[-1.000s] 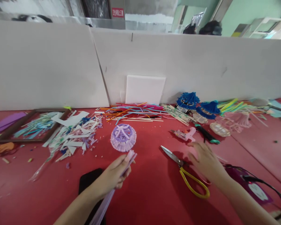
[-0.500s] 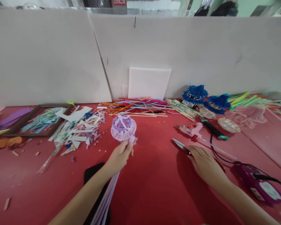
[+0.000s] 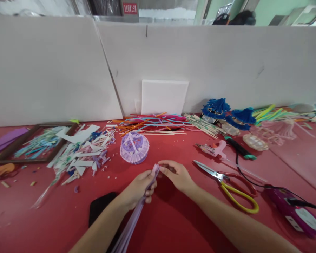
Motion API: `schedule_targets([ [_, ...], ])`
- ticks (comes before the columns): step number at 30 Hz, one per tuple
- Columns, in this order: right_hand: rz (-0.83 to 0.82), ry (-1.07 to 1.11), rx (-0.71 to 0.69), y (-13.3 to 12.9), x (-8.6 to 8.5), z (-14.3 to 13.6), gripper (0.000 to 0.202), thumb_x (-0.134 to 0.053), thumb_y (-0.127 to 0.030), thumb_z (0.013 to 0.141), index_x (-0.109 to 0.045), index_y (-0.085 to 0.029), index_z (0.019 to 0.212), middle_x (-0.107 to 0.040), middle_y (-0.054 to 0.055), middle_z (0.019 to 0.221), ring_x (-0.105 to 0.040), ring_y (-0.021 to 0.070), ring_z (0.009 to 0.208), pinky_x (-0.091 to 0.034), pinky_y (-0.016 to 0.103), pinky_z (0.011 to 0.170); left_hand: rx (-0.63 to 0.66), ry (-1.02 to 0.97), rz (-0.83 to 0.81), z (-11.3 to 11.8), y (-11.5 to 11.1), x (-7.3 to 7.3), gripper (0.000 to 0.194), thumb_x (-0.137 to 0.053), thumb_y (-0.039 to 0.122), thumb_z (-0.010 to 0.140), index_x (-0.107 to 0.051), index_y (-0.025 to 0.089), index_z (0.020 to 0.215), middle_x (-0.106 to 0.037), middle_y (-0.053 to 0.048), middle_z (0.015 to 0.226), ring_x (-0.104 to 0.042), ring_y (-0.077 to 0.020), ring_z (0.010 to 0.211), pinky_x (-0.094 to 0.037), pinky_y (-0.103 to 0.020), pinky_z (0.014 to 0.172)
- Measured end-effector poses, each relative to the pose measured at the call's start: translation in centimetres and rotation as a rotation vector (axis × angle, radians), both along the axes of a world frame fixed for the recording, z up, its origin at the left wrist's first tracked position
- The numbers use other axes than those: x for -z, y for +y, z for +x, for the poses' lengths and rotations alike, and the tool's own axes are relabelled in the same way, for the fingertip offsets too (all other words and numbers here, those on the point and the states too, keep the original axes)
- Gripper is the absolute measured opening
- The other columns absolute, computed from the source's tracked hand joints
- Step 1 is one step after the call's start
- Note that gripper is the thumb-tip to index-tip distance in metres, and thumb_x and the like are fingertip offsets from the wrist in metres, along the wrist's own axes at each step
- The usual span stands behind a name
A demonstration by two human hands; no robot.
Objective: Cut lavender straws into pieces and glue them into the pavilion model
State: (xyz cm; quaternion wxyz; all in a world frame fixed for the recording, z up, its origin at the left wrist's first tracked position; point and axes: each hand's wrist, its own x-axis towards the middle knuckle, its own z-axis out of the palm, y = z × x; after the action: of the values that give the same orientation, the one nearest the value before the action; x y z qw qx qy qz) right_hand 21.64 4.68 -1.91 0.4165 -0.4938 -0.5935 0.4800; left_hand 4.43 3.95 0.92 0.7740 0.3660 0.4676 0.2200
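A bundle of long lilac strips [image 3: 133, 218] is gripped in my left hand [image 3: 139, 188], its ends poking up past the thumb and its length trailing to the bottom edge. At those upper ends, my right hand [image 3: 177, 176] pinches with thumb and forefinger. Just beyond my left hand sits a round lilac craft piece [image 3: 134, 148] with a ruffled rim and crossed strips on top. The scissors [image 3: 207, 170], with one red and one yellow handle, lie on the red table [image 3: 158, 232] to the right of my right hand, blades together.
Left lie a heap of paper scraps [image 3: 86, 154] and a brown frame [image 3: 23, 160]. Coloured sticks [image 3: 158, 123] line the white partition [image 3: 213, 63]. A pink glue gun [image 3: 213, 150], blue craft pieces [image 3: 216, 108] and a purple corded box [image 3: 292, 211] are right. A black object [image 3: 100, 207] lies under my left forearm.
My right hand has let go of the scissors and moved left to the strip ends. My left hand has drawn the bundle slightly nearer and to the right, away from the round piece.
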Motion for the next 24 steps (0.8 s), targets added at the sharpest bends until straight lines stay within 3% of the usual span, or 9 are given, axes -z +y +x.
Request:
schedule_targets([
  [6,-0.016,0.109,0.087,-0.7,0.6,-1.2,0.021,-0.062,-0.034,0.082,-0.065,-0.021,0.098,-0.073,0.004,0.086,-0.069,0.0152,0.073,-0.057,0.028,0.068,-0.006,0.004,0.063,-0.2,0.0,0.8,0.049,-0.059,0.063,0.076,-0.049,0.018,0.092,-0.046,0.008,0.061,-0.033,-0.0035,0.041,-0.036,-0.019,0.039],
  [12,-0.050,0.156,0.079,-0.3,1.3,-1.0,0.021,-0.067,-0.037,0.076,-0.065,-0.020,0.088,-0.074,0.005,0.083,-0.070,0.0164,0.075,-0.057,0.030,0.072,-0.005,-0.010,0.071,-0.1,0.0,1.2,0.050,-0.057,0.064,0.076,-0.049,0.018,0.091,-0.054,0.005,0.062,-0.045,-0.0062,0.041,-0.043,-0.023,0.043],
  [19,-0.051,0.145,0.061,-0.2,1.2,-1.1,0.017,-0.068,-0.035,0.076,-0.066,-0.020,0.085,-0.073,0.003,0.077,-0.069,0.0148,0.067,-0.057,0.028,0.066,0.012,-0.020,0.005,-0.5,-0.4,0.9,0.041,-0.056,0.058,0.081,-0.048,0.019,0.092,-0.050,0.007,0.062,-0.027,-0.0014,0.039,-0.023,-0.015,0.038],
  [24,-0.037,0.108,0.069,-0.4,1.2,-0.7,0.019,-0.068,-0.035,0.076,-0.067,-0.020,0.088,-0.074,0.005,0.081,-0.069,0.0170,0.074,-0.057,0.029,0.068,0.022,-0.097,-0.084,-0.3,-0.5,0.6,0.039,-0.055,0.056,0.082,-0.050,0.019,0.092,-0.049,0.006,0.061,-0.026,-0.0022,0.040,-0.021,-0.016,0.038],
])
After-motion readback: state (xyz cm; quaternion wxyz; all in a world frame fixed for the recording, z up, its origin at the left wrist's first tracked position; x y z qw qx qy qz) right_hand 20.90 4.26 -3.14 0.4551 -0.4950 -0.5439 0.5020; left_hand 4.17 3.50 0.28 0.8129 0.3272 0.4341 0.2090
